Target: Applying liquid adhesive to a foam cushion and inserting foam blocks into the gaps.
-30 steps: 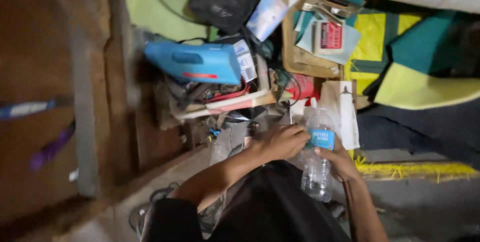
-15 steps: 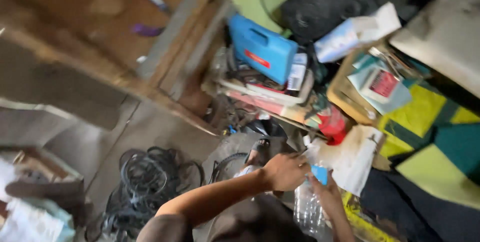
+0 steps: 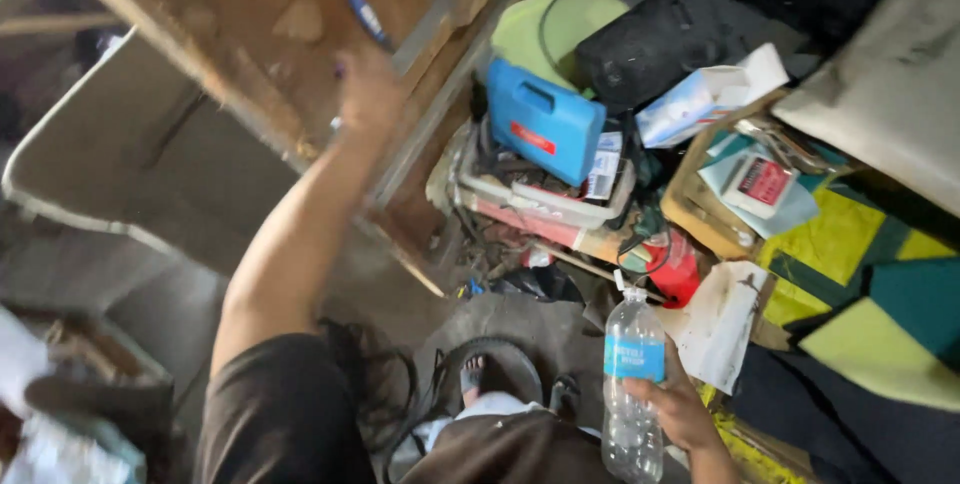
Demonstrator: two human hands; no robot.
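Right hand (image 3: 678,406) grips a clear plastic bottle (image 3: 632,384) around its lower half, upright, blue label facing the camera; cap looks off, though that is hard to tell. It sits just below the red can (image 3: 676,266). Left hand (image 3: 368,90) is up at the wooden board (image 3: 262,39), well left of the bottle, beside a blue pen (image 3: 366,14); blurred, grip unclear. Bottle looks nearly empty. Judging so, the opening is done and the board-side work remains.

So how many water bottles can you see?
1. The clear water bottle with a blue label is upright in the right hand, low in the picture. More could be hidden in the clutter.
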